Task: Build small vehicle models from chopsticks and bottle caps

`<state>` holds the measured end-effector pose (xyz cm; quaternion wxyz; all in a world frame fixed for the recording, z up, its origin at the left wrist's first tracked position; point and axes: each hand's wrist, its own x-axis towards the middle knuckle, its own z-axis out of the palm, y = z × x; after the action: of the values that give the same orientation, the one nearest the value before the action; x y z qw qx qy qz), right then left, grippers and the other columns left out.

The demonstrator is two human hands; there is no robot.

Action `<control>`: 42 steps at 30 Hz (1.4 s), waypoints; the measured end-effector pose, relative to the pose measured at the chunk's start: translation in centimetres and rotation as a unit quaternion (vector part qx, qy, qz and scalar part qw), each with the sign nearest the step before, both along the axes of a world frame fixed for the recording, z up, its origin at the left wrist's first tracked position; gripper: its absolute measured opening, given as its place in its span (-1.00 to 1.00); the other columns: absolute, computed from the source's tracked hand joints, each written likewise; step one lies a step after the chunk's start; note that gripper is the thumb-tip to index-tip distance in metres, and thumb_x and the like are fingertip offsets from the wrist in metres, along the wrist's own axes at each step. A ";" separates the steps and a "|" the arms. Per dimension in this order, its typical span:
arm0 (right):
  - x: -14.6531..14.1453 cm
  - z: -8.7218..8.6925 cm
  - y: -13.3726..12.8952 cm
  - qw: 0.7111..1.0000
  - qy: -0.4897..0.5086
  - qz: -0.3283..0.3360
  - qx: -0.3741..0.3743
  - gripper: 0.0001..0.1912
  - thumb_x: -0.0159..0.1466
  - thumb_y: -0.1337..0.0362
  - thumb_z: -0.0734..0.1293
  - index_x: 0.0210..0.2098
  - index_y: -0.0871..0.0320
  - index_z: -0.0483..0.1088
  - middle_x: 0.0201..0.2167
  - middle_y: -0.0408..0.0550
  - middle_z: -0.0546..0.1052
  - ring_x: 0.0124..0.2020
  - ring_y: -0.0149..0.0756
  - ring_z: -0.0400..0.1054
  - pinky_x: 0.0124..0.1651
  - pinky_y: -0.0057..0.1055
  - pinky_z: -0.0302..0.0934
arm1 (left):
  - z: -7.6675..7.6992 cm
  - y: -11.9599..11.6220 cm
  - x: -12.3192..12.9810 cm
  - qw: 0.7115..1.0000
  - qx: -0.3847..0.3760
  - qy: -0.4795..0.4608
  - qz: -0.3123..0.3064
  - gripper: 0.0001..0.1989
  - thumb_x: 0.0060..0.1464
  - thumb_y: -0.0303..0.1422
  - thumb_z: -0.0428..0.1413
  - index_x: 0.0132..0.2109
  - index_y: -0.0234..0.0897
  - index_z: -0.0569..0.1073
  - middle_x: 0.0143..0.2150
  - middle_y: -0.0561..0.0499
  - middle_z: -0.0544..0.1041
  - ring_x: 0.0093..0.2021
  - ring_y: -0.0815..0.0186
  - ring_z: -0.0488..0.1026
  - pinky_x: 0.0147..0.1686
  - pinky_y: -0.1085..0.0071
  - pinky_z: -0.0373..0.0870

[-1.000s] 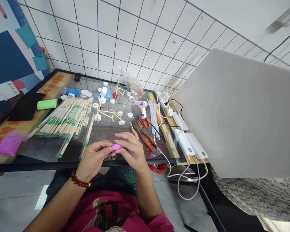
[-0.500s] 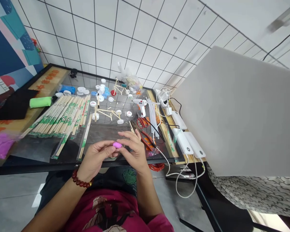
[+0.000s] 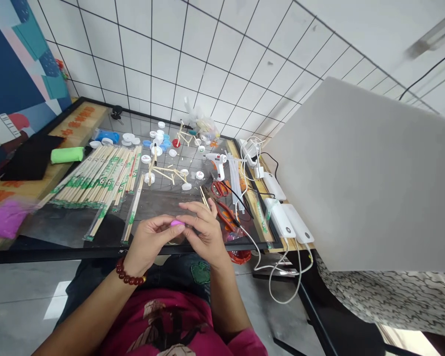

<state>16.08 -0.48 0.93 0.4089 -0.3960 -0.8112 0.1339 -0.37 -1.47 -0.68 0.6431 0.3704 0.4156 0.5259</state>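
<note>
A small pink piece of clay [image 3: 177, 223] is pinched between the fingertips of both hands above the table's front edge. My left hand [image 3: 148, 243], with a red bead bracelet at the wrist, grips its left side with thumb and index finger. On its right side, my right hand [image 3: 204, 232] presses it with thumb and index finger, the other fingers partly raised. Beyond the hands stands a frame of wooden sticks [image 3: 166, 170] with white caps. A second stick frame [image 3: 185, 137] with a red cap is farther back.
Wrapped chopsticks [image 3: 96, 180], a green roll [image 3: 67, 155] and a purple clay bag [image 3: 8, 218] lie left. A glue gun [image 3: 218, 163], red-handled pliers [image 3: 225, 213], clear glue sticks [image 3: 235, 183] and white power banks [image 3: 281, 217] are right. Bottle caps [image 3: 156, 150] lie beyond.
The pink piece now looks thinner and is more covered by the fingers. The camera view has shifted slightly, while both hands stay in nearly the same place.
</note>
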 end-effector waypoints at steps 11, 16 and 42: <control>-0.4 0.4 0.2 1.000 -0.021 0.004 0.006 -0.83 0.40 0.25 0.30 -0.07 -0.04 0.52 0.09 -0.09 0.56 0.16 -0.24 0.39 0.46 -0.03 -0.36 | -0.1 0.1 -0.6 1.000 0.005 0.023 0.017 -0.75 -0.16 -0.20 0.42 -0.40 -0.30 0.66 -0.43 -0.03 0.62 -0.42 0.36 0.50 -0.37 0.47 0.49; -0.5 0.5 0.3 1.000 -0.015 0.005 -0.006 -0.83 0.37 0.27 0.34 -0.08 -0.04 0.52 0.08 -0.11 0.56 0.15 -0.24 0.40 0.45 -0.04 -0.37 | -0.1 0.4 -0.5 1.000 -0.026 0.012 0.006 -0.69 -0.14 -0.15 0.41 -0.31 -0.29 0.68 -0.36 -0.08 0.66 -0.37 0.29 0.54 -0.30 0.38 0.53; -0.4 -0.6 1.1 0.996 0.051 -0.004 -0.069 -0.90 0.25 0.22 0.44 -0.22 0.02 0.51 0.06 -0.06 0.58 0.11 -0.20 0.44 0.44 -0.03 -0.31 | 0.6 0.7 -0.7 0.995 -0.081 -0.064 -0.009 -0.64 -0.11 -0.07 0.39 -0.38 -0.32 0.67 -0.39 -0.09 0.64 -0.35 0.27 0.55 -0.28 0.32 0.59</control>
<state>15.72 0.66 0.33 0.4217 -0.4190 -0.7768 0.2079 -1.04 -0.76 -0.08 0.7010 0.2858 0.4115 0.5075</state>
